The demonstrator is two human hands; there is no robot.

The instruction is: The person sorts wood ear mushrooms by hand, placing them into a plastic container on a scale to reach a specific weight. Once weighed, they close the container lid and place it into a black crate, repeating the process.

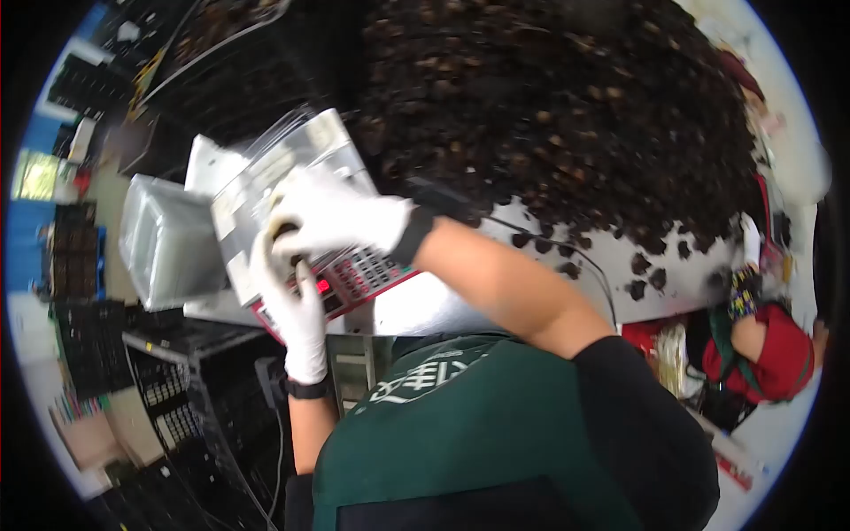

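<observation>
My right hand [341, 217], in a white glove, reaches over the scale's plate with its fingers curled in and blurred. Just below it, my left hand [297, 319], also white-gloved, is bent with thumb and fingers closing toward the right fingertips. Dark spots show between the two hands, but what they hold is too blurred to name. Under them stands an electronic scale [367, 273] with a red keypad panel and a lit red display. Clear plastic film [274, 146] lies across its silver plate [332, 137].
A large heap of dark brown, curled pieces [549, 115] covers the white table [567, 305], with several strays near its edge. Left of the scale sits a stack of clear plastic bags [168, 243]. A black cable [567, 243] crosses the table. Another person in red [779, 354] works at right.
</observation>
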